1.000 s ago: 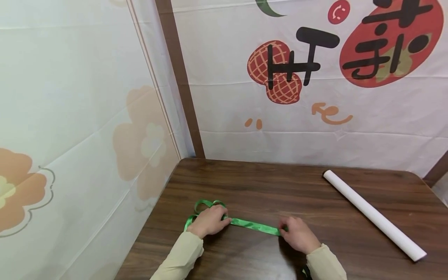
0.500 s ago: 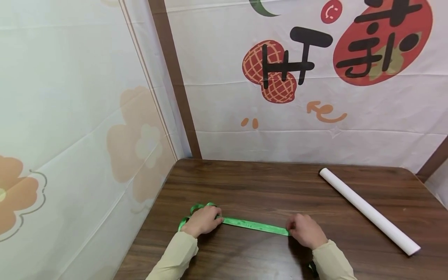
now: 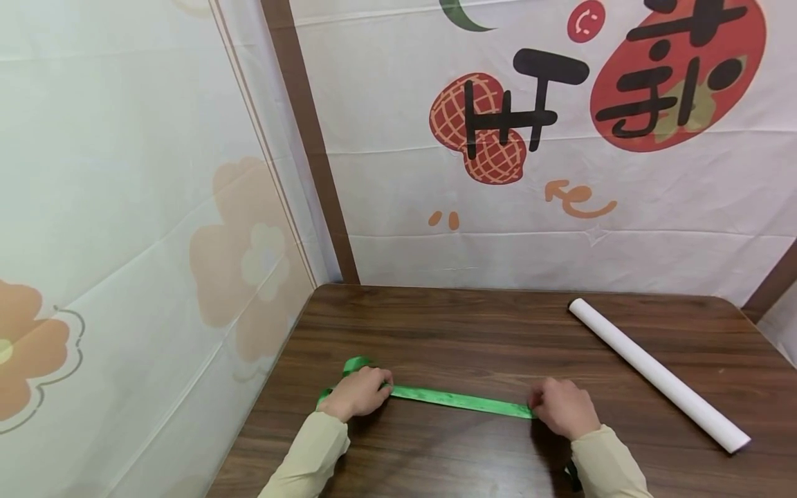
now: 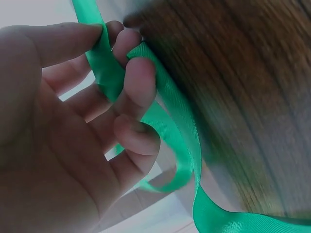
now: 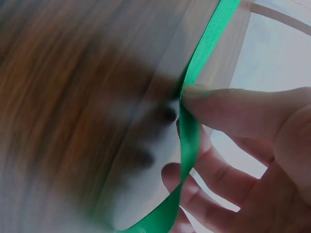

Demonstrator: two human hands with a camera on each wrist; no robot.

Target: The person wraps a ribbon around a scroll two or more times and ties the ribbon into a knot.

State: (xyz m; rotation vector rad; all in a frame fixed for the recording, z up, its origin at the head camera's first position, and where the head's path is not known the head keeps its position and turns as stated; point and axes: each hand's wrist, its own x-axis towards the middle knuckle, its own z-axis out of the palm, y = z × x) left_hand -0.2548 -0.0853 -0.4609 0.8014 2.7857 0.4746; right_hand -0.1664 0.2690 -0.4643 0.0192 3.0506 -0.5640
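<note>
A green satin ribbon [image 3: 461,400] runs taut between the two hands, low over the brown table. My left hand [image 3: 360,393] pinches it at the left end of the stretch. In the left wrist view the thumb presses the ribbon [image 4: 104,68] against curled fingers, and more of it loops past the fingertips. My right hand [image 3: 565,407] pinches the other end between thumb and fingers. From there, in the right wrist view, a twisted tail of ribbon [image 5: 165,208] hangs down past the fingers. Loose loops lie behind the left hand, partly hidden by it.
A long white tube [image 3: 660,377] lies slantwise on the right side of the wooden table [image 3: 448,325]. Printed fabric hangs [image 3: 398,256] rise behind the table and along its left edge.
My right hand has moved to the right with the ribbon, so the stretch between the hands is longer. The loops behind the left hand have shrunk; that hand stays nearly in place.
</note>
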